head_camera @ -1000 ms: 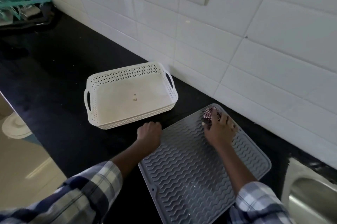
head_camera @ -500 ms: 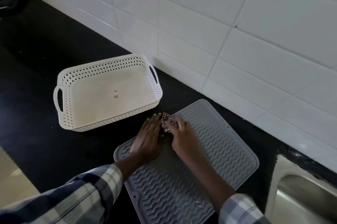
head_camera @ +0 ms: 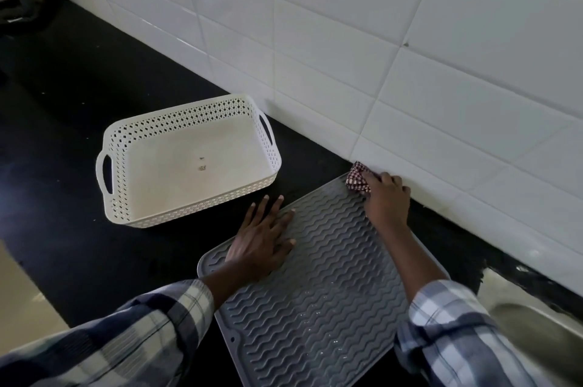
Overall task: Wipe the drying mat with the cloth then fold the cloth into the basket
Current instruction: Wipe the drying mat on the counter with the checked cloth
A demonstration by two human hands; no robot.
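Observation:
A grey ribbed drying mat (head_camera: 318, 285) lies on the black counter, angled toward the tiled wall. My right hand (head_camera: 386, 197) grips a bunched red-and-white checked cloth (head_camera: 356, 180) and presses it on the mat's far corner, close to the wall. My left hand (head_camera: 263, 243) lies flat with fingers spread on the mat's left edge. To the left of the mat stands a white perforated basket (head_camera: 116, 147), holding only a few crumbs.
White wall tiles (head_camera: 441, 87) run along the back of the black counter (head_camera: 63, 87). A steel sink (head_camera: 542, 330) sits at the lower right. Dark, blurred objects (head_camera: 19, 5) stand at the far left. The counter's front edge (head_camera: 28, 263) drops off at lower left.
My right hand has swept the cloth from the mat's left edge, beside my left hand, to its far corner by the wall. My left hand stays flat on the left edge.

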